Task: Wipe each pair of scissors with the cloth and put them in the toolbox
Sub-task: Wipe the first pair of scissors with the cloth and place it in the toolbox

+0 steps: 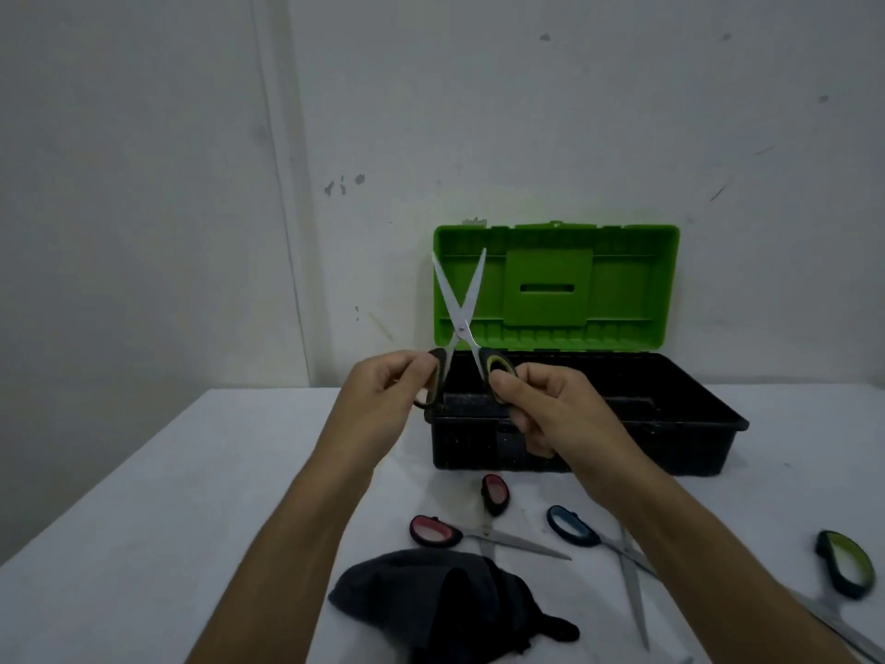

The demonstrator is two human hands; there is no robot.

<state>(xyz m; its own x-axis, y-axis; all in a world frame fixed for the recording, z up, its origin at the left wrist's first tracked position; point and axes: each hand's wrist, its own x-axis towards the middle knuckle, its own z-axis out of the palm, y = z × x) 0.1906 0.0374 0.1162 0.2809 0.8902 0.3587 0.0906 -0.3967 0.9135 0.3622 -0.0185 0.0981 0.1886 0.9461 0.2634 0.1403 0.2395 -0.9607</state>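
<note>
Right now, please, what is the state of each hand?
Left hand: closed on one handle of the yellow-handled scissors, blades open and pointing up.
Right hand: closed on the other handle of the same scissors.

scissors (460, 312): shiny metal blades | toolbox (670, 438): plastic | cloth (445, 601): matt

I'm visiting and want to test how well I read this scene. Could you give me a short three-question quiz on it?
1. True or false: the toolbox lid is shut.
2. How many pairs of scissors lie on the table?
A. one B. three C. five
3. Fill in: the dark cloth lies on the ____, touched by neither hand.

Key:
1. False; the green lid stands open.
2. B: the red-handled scissors, blue-handled scissors and a yellow-green pair. A fourth, the held scissors, is spread open between the left hand and right hand.
3. Table.
</note>
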